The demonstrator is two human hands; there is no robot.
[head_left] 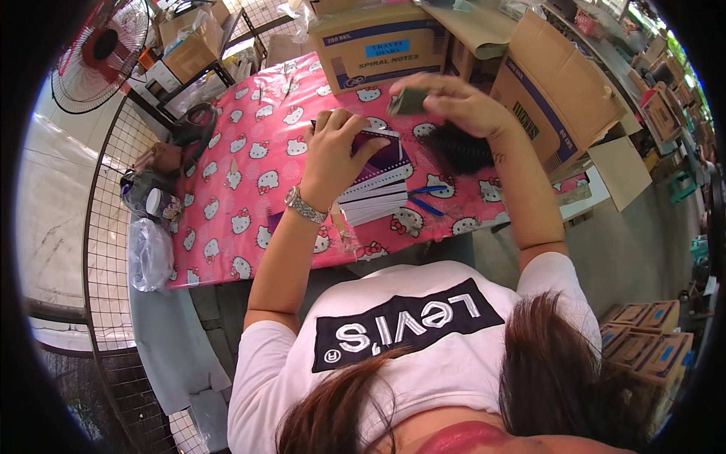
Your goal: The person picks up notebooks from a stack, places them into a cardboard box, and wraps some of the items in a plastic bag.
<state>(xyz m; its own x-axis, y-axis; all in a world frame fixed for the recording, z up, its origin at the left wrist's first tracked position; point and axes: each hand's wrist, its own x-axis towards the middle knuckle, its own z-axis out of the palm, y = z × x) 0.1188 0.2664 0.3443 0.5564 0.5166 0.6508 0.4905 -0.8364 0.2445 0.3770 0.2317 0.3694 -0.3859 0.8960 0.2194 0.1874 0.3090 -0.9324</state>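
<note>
My left hand point(336, 147), with a metal watch on the wrist, is closed over the upper left part of a purple cover point(387, 155) with punched holes along its edge. Its thumb presses on the cover and its other fingers curl at the far side. Just below lies a fanned stack of white-edged sheets point(374, 200). Raised over the table to the right, my right hand point(461, 102) holds a small dark green block point(408, 102), slightly blurred. Under that wrist sits a pile of black spiral coils point(457, 147). Blue-handled pliers point(429, 198) lie beside the stack.
A pink patterned cloth point(219, 181) covers the table. Cardboard boxes stand at the back point(378, 53) and right point(556, 98). Black-handled scissors point(197, 125), a jar point(160, 203) and a plastic bag point(150, 253) line the left edge. A fan point(102, 49) stands far left.
</note>
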